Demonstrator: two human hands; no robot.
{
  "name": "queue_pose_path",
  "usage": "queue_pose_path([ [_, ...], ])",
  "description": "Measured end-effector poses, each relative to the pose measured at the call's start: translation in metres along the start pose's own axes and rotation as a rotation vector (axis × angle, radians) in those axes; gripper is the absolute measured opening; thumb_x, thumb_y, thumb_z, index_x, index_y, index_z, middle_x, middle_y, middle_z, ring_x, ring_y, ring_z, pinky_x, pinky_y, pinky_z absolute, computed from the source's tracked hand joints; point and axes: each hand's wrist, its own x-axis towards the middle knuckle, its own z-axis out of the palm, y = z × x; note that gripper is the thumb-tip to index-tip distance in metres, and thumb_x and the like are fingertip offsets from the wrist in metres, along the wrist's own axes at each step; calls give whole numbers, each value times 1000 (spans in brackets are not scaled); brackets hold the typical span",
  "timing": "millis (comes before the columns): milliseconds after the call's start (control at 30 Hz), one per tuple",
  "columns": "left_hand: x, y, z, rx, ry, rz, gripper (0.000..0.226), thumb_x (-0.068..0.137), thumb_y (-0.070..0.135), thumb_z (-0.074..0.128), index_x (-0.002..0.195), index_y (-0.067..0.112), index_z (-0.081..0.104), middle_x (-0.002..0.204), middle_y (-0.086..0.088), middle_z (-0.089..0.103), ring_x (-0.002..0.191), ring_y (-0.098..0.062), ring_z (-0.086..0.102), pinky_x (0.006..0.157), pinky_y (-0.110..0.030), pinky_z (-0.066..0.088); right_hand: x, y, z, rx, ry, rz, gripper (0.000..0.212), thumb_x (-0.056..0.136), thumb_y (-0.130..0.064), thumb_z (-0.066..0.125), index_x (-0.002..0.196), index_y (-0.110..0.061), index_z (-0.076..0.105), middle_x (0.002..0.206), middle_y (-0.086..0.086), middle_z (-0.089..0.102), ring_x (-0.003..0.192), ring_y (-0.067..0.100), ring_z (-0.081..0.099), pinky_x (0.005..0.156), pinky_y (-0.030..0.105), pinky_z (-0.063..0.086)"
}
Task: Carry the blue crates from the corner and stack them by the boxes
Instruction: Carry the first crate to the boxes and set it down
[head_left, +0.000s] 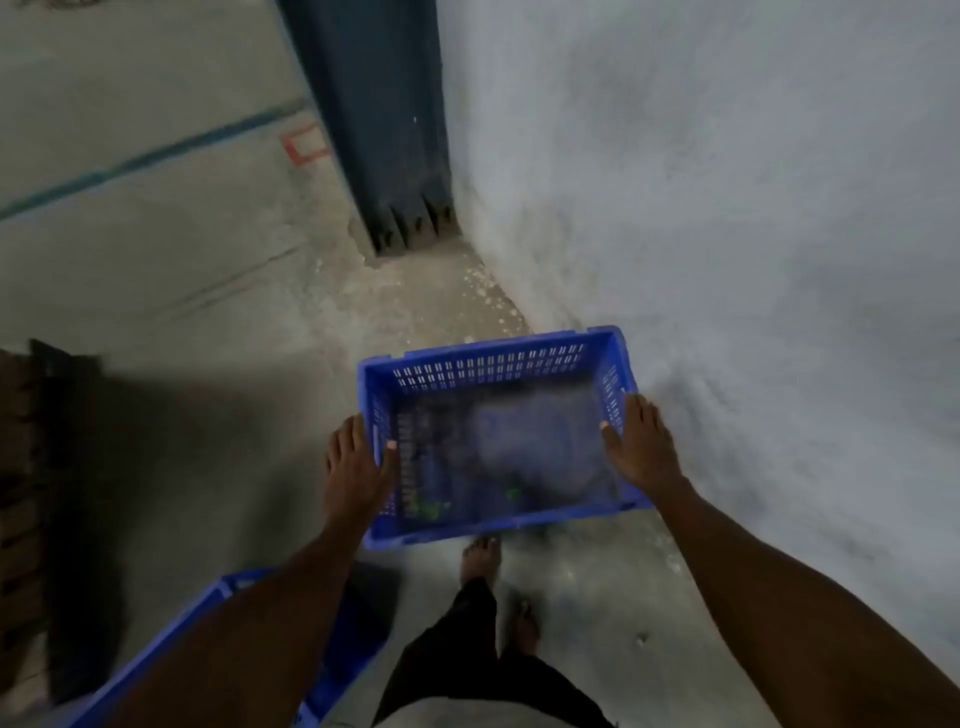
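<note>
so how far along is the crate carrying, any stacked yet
Nothing shows as stacked: no boxes are clearly in view. In hand: a blue crate gripped on its short sides by the left hand and right hand, held above the floor near the wall. Left: carrying it to the boxes, then the second blue crate at lower left, partly hidden behind the left arm.

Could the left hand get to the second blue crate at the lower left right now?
Probably not yet: the left hand grips the held crate with the right hand. The second crate lies beside the left forearm, unobstructed.
</note>
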Motion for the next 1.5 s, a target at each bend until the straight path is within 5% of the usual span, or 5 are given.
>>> queue_pose_path([
  [167, 46, -32, 37, -584, -149, -496, 99, 83, 88, 31, 124, 3, 60, 120, -23, 65, 112, -39, 64, 95, -52, 51, 47, -2, 9, 201, -95, 333, 76, 98, -37, 58, 155, -2, 24, 155, 25, 31, 139, 46, 35, 112, 51, 29],
  [433, 74, -34, 47, -990, -322, -662, 77, 85, 83, 36, 88, 12, 65, 78, -12, 65, 58, -23, 63, 63, -39, 55, 95, 19, 13, 626, -142, 632, 69, 95, -64, 41, 109, 1, 61, 96, 21, 68, 77, 36, 65, 72, 42, 52],
  [700, 84, -25, 37, -976, -362, -710, 68, 90, 80, 33, 70, 18, 49, 56, -1, 45, 39, -15, 39, 39, -24, 39, 97, 36, 6, 888, -262, 634, 69, 92, -76, 36, 74, -12, 54, 57, 7, 49, 42, 19, 44, 45, 27, 39],
  [1267, 106, 147, -68, -767, -610, -87, 56, 98, 67, 36, 81, 16, 49, 58, 2, 38, 44, -13, 32, 45, -29, 34, -119, 92, -99, 1352, 175, 685, 73, 57, -85, 59, 73, -15, 51, 51, 0, 41, 38, 12, 35, 37, 22, 35],
  [1500, 45, 257, -66, -594, -813, 223, 60, 94, 73, 39, 84, 16, 53, 57, 4, 44, 45, -13, 38, 47, -28, 37, -294, 121, -129, 1369, 475, 795, 57, 93, -68, 40, 80, -14, 52, 59, 1, 48, 48, 15, 46, 48, 26, 45],
])
